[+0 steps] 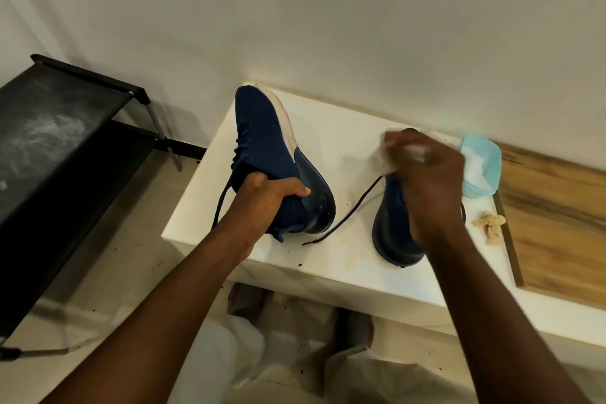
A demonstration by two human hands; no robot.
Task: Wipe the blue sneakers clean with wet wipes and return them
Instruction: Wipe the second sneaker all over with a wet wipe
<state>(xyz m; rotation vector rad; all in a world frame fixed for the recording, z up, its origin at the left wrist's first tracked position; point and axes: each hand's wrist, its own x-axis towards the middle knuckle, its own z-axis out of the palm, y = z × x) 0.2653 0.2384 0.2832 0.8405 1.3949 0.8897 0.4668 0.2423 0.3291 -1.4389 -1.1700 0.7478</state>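
Forearms lowest in frame, both reaching up to white counter (328,128). Left hand (262,203) clenched round collar of first blue sneaker (272,154), tipped on its side, heel down on counter, toe up toward wall, white sole edge facing right. Right hand (433,187) blurred, grip closed on crumpled wet wipe (390,154), held above second sneaker (396,226), which sits upright near counter's front edge.

Risks, judged:
- Second sneaker close to front edge, nothing steadying it; sideways swipe could knock it off.
- Loose lace (347,213) trailing across counter between the shoes; could snag on a finger and drag that shoe.
- First sneaker balanced on heel only; slack left grip would let it topple.
- Dirt specks on counter could transfer back onto cleaned fabric.
- Wipe pack (482,167) just behind right hand; backswing could shove it.

Counts: sneakers 2, hands 2, wipe in hand 1, wipe pack 1, used balled wipe (490,226) 1, wooden board (557,223) 1, black shoe rack (65,141) 1.
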